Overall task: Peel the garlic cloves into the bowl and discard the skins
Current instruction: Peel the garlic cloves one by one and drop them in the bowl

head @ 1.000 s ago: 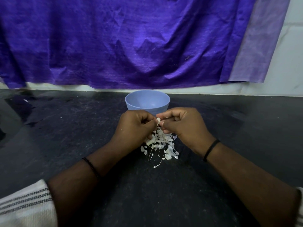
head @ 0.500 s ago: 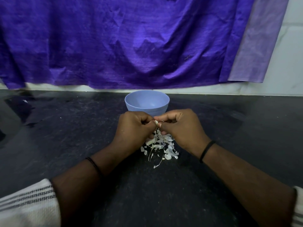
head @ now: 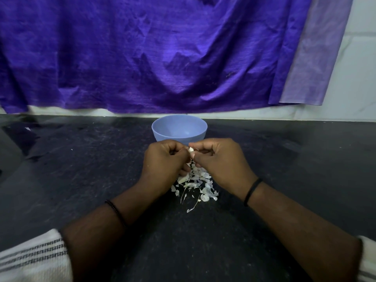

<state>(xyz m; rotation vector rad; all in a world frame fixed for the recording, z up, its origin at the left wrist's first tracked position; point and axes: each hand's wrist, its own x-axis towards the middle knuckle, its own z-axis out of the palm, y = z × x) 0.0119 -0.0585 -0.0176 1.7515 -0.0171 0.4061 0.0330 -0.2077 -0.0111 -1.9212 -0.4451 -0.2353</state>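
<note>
Left hand [head: 165, 159] and right hand [head: 218, 159] together pinch one garlic clove [head: 191, 151] above a heap of skins [head: 196, 183], just before the blue bowl [head: 179, 127] on the dark countertop [head: 81, 169].

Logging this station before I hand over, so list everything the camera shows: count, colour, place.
Round plastic bowl: one, light blue, far centre of the counter, beyond the hands.
Garlic clove: one, whitish, pinched between both hands.
Papery garlic skins: one loose pile, white, on the counter under the hands.
Stone counter: one, black, speckled.
Hanging cloth: one, purple, on the wall behind.
Wall: pale, right and below the cloth.
Left hand: one, beaded wristband, striped sleeve.
Right hand: one, black wristband.
</note>
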